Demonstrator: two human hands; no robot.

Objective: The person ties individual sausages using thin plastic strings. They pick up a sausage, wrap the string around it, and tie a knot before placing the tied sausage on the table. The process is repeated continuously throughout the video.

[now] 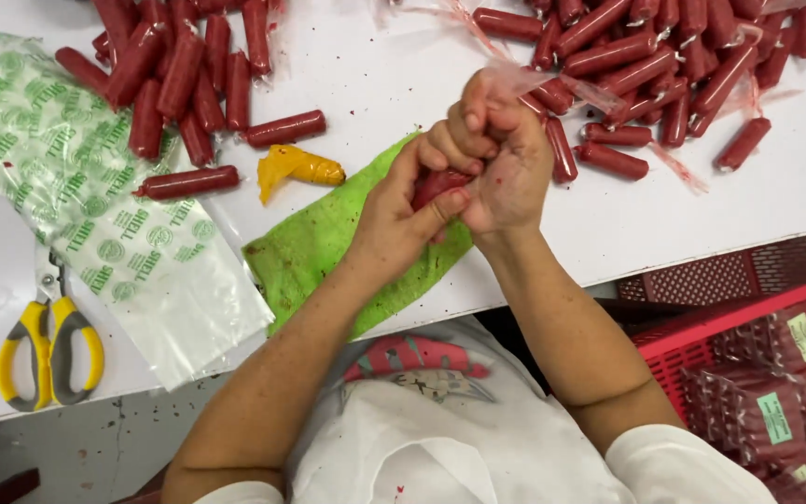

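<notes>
1. A small red sausage [436, 184] is pinched between both hands, just above the near edge of the white surface [375, 84].
2. The left hand [398, 219] is closed around the sausage's lower end; the right hand [506, 163] is clenched over its upper end, with a strip of clear plastic film [552, 84] trailing from the knuckles.
3. The step in hand is judged to be the wrapping or twisting shut of the casing; a firm twist without crushing the piece would be called for next.
4. A green cloth [328, 247] lies directly beneath the hands, and a yellow scrap [296, 168] just beyond the left hand.
5. Piles of red sausages [646, 56] lie beyond both hands.
6. Printed plastic bags [76, 187] and yellow-handled scissors [48, 350] lie well left; a red crate [701, 341] stands right.
</notes>
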